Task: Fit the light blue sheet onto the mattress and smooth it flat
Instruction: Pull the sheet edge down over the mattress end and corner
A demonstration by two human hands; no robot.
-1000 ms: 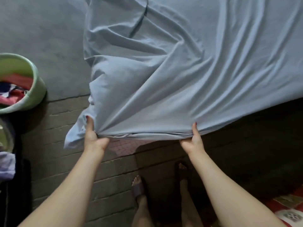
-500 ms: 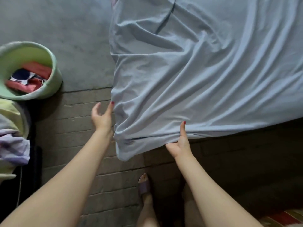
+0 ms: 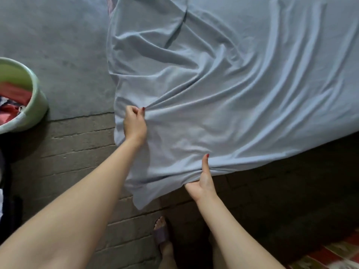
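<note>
The light blue sheet (image 3: 233, 78) lies wrinkled over the mattress and fills the upper right of the head view. Its near corner hangs loose past the bed's edge to a point over the brick floor. My left hand (image 3: 135, 123) pinches a bunch of the sheet near that corner, and folds fan out from the pinch. My right hand (image 3: 204, 181) grips the gathered hem at the near edge, thumb up on top of the cloth and fingers hidden beneath. A sliver of pink mattress (image 3: 110, 6) shows at the top left of the sheet.
A pale green tub (image 3: 37, 105) with red and dark clothes stands at the left on the grey floor (image 3: 54, 55). Brick paving (image 3: 77, 148) lies below. My foot in a purple sandal (image 3: 162, 233) is near the hanging corner. A red patterned mat (image 3: 340, 251) shows at the bottom right.
My left hand let go of the hem, opened beside the sheet, then moved onto it and pinched a fold. The right hand kept its grip on the hem. The view shifted left.
</note>
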